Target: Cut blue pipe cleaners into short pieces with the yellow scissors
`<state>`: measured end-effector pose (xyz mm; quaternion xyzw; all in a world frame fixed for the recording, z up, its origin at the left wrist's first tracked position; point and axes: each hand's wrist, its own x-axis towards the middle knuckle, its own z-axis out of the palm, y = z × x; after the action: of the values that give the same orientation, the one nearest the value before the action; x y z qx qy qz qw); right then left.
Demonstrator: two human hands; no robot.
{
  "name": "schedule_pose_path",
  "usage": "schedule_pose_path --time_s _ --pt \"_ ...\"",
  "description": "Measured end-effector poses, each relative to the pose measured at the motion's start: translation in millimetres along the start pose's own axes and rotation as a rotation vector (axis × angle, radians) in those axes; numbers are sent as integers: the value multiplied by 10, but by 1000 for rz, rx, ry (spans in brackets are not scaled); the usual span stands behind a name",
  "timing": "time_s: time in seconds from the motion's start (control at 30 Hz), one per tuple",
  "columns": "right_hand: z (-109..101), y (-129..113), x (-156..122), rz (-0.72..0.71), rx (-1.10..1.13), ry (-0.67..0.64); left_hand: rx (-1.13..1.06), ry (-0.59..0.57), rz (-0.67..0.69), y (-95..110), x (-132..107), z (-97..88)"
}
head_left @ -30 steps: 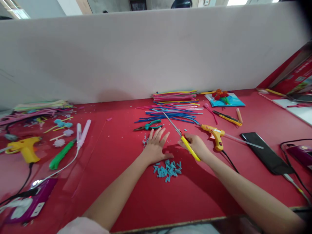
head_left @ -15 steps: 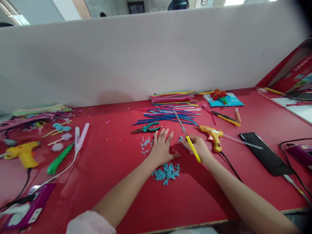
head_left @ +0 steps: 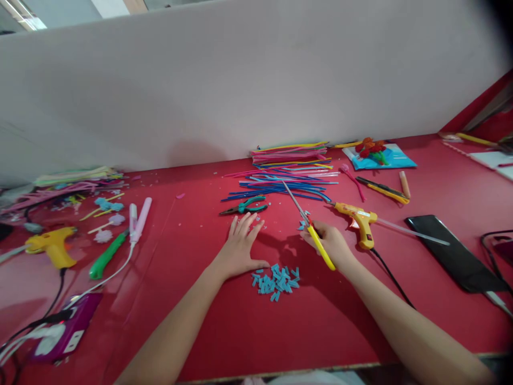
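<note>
My left hand (head_left: 239,247) lies palm down on the red table, fingers spread and nothing gripped. Its thumb reaches the edge of a heap of short light-blue pieces (head_left: 276,282). Just beyond its fingertips are pliers (head_left: 243,206) with teal handles. My right hand (head_left: 331,241) is closed around yellow-handled scissors (head_left: 316,240), whose long metal blades point up and away to the left. A few small blue bits (head_left: 302,224) lie beside the scissors, near the right fingers.
Behind the hands lie blue and pink pipe cleaners (head_left: 284,184). A yellow glue gun (head_left: 363,219) and a black phone (head_left: 452,251) are on the right. On the left are another glue gun (head_left: 54,246), a green-handled tool (head_left: 107,256) and a purple power strip (head_left: 74,326). A pale partition (head_left: 224,85) stands behind.
My left hand has moved left, over the patch of tiny pale scraps, which is now mostly out of sight. The right hand still holds the scissors. The view has shifted slightly.
</note>
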<state>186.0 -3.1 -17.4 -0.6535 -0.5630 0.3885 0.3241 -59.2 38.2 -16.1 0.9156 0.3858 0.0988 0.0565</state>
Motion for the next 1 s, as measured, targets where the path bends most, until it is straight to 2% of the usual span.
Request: schedule_pose_path --time_s 0.17,0.27,0.33,0.5,0.63,0.8,1.0 --pt "11 -3 -3 0 -23 1 94 138 -116 -89 61 72" --pt "20 -10 -3 -6 -31 1 104 249 -209 -106 118 38" --pt "17 -33 -5 -10 -33 1 40 264 -204 -61 142 -16" --pt "-3 -155 6 -17 -34 -10 -235 64 -38 281 177 -157" --pt "10 -234 40 -23 -28 -11 -262 -103 82 639 208 -137" --pt "62 -226 51 -35 -1 -18 -175 -85 38 912 220 15" --pt "77 -175 36 -9 52 -18 -549 -90 -155 916 202 104"
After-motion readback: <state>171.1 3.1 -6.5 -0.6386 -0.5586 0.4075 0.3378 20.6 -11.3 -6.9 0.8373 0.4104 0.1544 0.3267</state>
